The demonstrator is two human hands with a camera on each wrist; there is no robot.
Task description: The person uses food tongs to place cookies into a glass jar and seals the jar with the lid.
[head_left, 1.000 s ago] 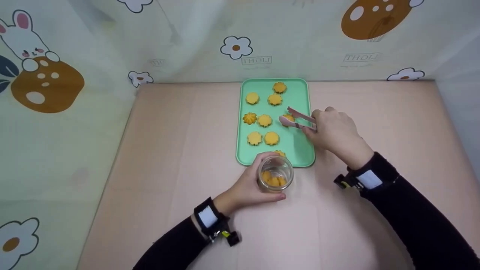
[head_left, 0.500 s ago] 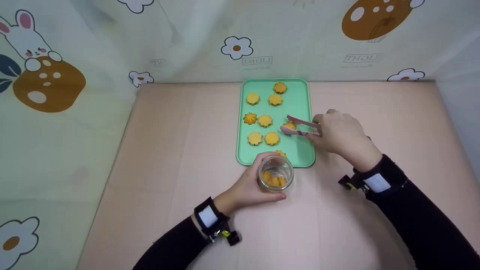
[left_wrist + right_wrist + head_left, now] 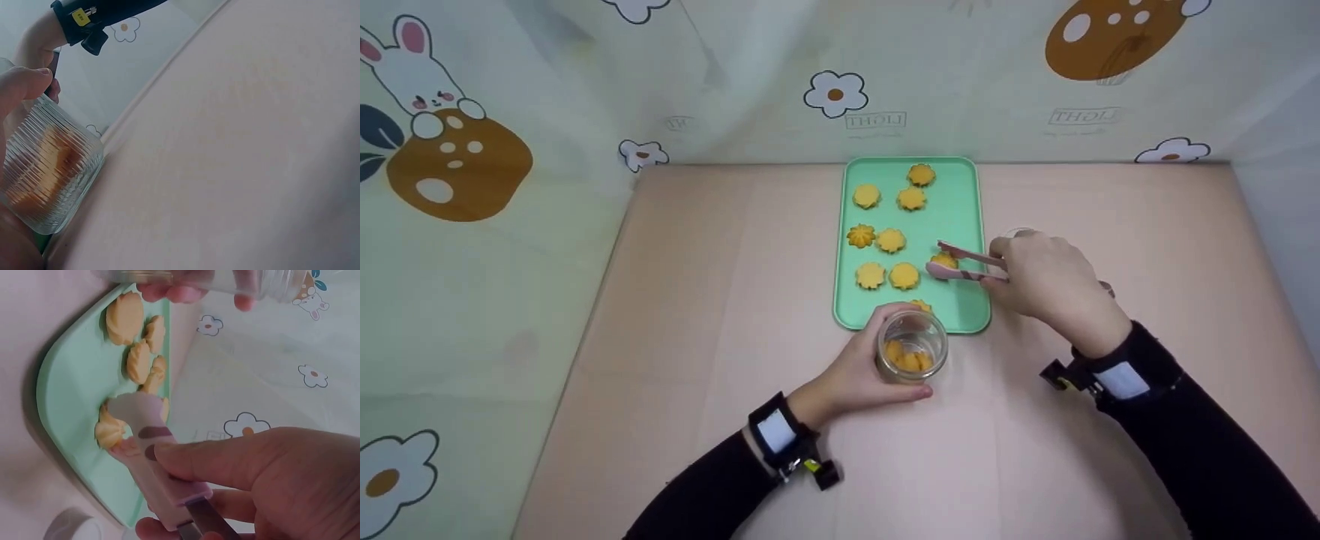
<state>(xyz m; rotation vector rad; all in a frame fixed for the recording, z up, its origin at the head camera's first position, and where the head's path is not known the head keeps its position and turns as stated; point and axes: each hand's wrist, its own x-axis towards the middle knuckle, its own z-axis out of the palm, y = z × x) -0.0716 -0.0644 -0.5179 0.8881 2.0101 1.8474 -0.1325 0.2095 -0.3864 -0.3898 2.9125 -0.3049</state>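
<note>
I carry a cookie to the jar
My right hand [image 3: 1039, 274] squeezes tongs [image 3: 960, 264] on a cookie [image 3: 944, 260], middle right; left hand [image 3: 859, 371] wraps the jar [image 3: 911, 347] below; I should squeeze softly

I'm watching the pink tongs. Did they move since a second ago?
Yes. The pink tongs in the right hand slid along the green tray toward its near edge, closer to the glass jar.
</note>
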